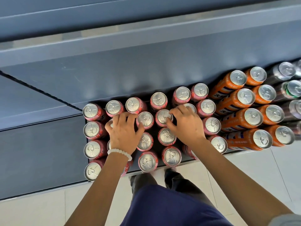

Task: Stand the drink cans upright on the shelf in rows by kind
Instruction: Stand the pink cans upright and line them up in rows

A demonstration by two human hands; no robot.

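A: On the shelf [48,152], toward three o'clock, the sorting looks mostly settled: the orange cans [254,101] stand in rows, with the dark cans [291,88] past them at the far edge. All are upright, tops showing.

B: And the pink cans [147,161]?

A: They fill the middle, from nine o'clock across to the orange block. They are upright too, but the rows are loose; the columns around the centre sit staggered, with gaps.

B: So which step is this?

A: Tidying the pink block, I judge, not loading new stock. Both hands are down among the can tops. The left hand [124,132], with a white bracelet [119,153] at the wrist, has its fingers curled over a can that it hides, thumb close to the can at its three o'clock side. The right hand [185,123] pinches the rim of a centre can [163,118], fingertips curled on its edge, with another can mostly covered beneath the fingers.

B: What does the next move call for?

A: Probably sliding those gripped cans into line with their neighbours, closing the gaps toward twelve o'clock. Small pushes, since packed cans knock each other easily. Whether either can is lifted off the shelf, I cannot tell.
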